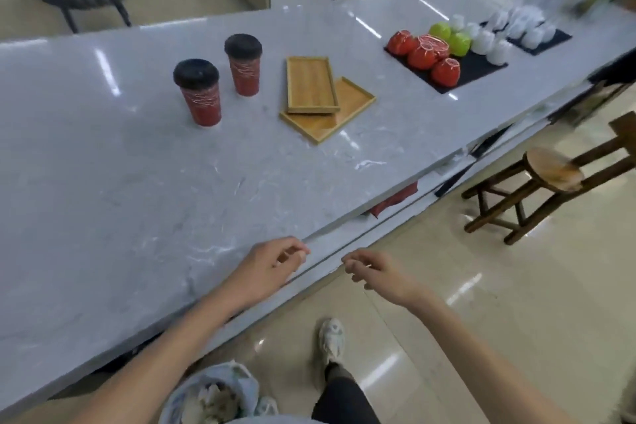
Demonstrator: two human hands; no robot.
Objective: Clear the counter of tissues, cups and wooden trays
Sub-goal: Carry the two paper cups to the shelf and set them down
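Your left hand [272, 265] sits over the near edge of the bench [103, 182], fingers [292, 251] loosely curled with thumb and forefinger close together; nothing is visibly held. Your right hand [375, 272] hangs just past the bench edge, above the floor, fingers bent inward. A thin pale sliver shows at its fingertips, but you cannot tell what it is or whether it is gripped.

Two red paper cups with black lids stand upright toward the far side of the bench: the near cup [199, 93] and the far cup [243, 64], close together but apart. Just right of them lie two wooden trays. The upper tray [311, 84] rests across the lower tray [347, 107], turned at an angle to it.

Farther right, red, green and white crockery [447, 45] sits on dark mats. A bin lined with a bag [213, 392], holding crumpled paper, stands on the floor beneath your left forearm.
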